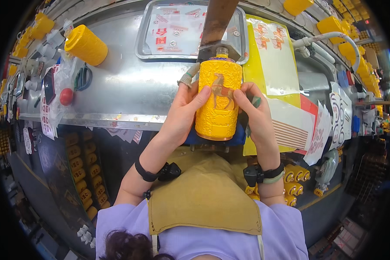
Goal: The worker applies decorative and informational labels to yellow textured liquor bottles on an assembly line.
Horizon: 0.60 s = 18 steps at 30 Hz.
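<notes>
Yellow embossed ceramic bottle with horse motif (pixel 219 102) upright on blue stand (pixel 238 136), left hand (pixel 184 108) and right hand (pixel 256 113) clasping its sides, steel counter (pixel 130 86) behind

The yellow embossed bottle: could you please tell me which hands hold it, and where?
Both: left hand and right hand grip the yellow bottle by its opposite sides, mid-body.

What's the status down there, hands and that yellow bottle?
Left hand and right hand both gripping the yellow embossed bottle. Bottle upright on blue holder. Nothing between hands and bottle.
</notes>
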Motion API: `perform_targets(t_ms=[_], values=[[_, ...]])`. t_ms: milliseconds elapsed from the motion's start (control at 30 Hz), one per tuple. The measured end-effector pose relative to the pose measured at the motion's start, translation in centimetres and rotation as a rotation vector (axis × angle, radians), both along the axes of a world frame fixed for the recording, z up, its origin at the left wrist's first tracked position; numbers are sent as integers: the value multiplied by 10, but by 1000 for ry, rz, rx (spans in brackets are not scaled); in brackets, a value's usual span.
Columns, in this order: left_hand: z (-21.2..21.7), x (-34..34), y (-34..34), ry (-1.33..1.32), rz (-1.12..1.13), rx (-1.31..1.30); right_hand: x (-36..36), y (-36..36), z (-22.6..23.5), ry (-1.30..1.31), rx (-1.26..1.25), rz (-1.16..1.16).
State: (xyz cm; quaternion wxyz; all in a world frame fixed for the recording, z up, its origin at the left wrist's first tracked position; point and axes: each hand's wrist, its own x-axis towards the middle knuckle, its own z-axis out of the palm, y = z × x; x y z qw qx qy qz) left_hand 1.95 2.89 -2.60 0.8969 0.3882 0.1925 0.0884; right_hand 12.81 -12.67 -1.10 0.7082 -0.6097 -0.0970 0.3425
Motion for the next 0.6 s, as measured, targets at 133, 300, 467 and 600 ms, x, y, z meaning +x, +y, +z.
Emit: perform_targets(t_ms=[133,300,467,600], values=[[1,-2,0,-43,12,-53,0,-1,0,17,-5,5],[0,-2,1,-78,4,-186,2,-4,-1,20,-19,0],[1,-2,-2,-34,26,-91,1,-1,0,9,-24,2],[-2,-1,-3,-64,13,-54,-1,1,2,-11,-17,-10]])
